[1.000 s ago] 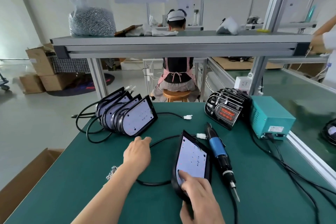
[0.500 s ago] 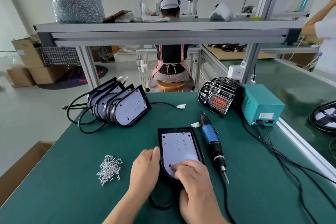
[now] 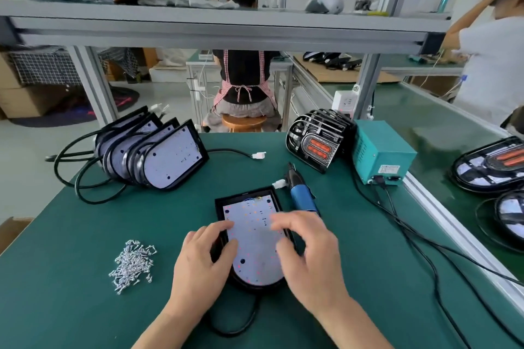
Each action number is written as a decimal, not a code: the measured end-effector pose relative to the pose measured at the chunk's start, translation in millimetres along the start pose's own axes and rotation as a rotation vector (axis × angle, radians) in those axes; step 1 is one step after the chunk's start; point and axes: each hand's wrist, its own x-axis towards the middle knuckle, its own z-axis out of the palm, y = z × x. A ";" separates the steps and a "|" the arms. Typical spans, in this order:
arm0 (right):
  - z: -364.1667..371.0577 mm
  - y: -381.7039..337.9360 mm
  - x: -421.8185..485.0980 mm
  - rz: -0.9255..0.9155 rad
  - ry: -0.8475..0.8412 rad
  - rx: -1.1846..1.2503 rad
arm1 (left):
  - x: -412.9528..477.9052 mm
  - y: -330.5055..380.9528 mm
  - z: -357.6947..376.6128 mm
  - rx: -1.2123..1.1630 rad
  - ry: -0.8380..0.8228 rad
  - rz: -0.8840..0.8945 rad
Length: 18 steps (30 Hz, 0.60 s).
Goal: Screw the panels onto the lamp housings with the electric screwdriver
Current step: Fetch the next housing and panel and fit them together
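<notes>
A black lamp housing [image 3: 219, 207] lies flat at the middle of the green table, with a white panel [image 3: 252, 238] seated in it. My left hand [image 3: 198, 263] rests on the housing's left edge, its thumb and forefinger touching the panel. My right hand [image 3: 309, 252] hovers over the housing's right edge, fingers spread and loosely bent, holding nothing. The blue electric screwdriver [image 3: 300, 195] lies just right of the housing, its tip end hidden behind my right hand. A pile of loose screws [image 3: 131, 259] sits to the left.
A leaning row of several housings with panels [image 3: 158, 156] and their black cables stands at the back left. Grilled lamps [image 3: 314, 139] and a teal power box [image 3: 381, 156] stand at the back right, cords trailing along the table's right side. Other people work beyond.
The housing went from tilted on edge to flat on the table. My right hand lifted off the panel and shifted right; my left hand settled onto the housing's left edge.
</notes>
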 end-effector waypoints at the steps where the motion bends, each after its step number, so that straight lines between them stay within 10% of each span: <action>1: -8.3 6.4 22.1 0.116 0.052 0.036 | 0.0 0.8 0.1 -0.013 0.003 -0.005; 10: -55.5 128.6 171.7 0.795 0.304 -0.050 | 0.9 2.1 1.7 -0.095 0.017 -0.040; 18: -53.8 124.2 215.7 0.327 0.524 -0.415 | 2.1 6.8 3.6 -0.108 0.064 -0.031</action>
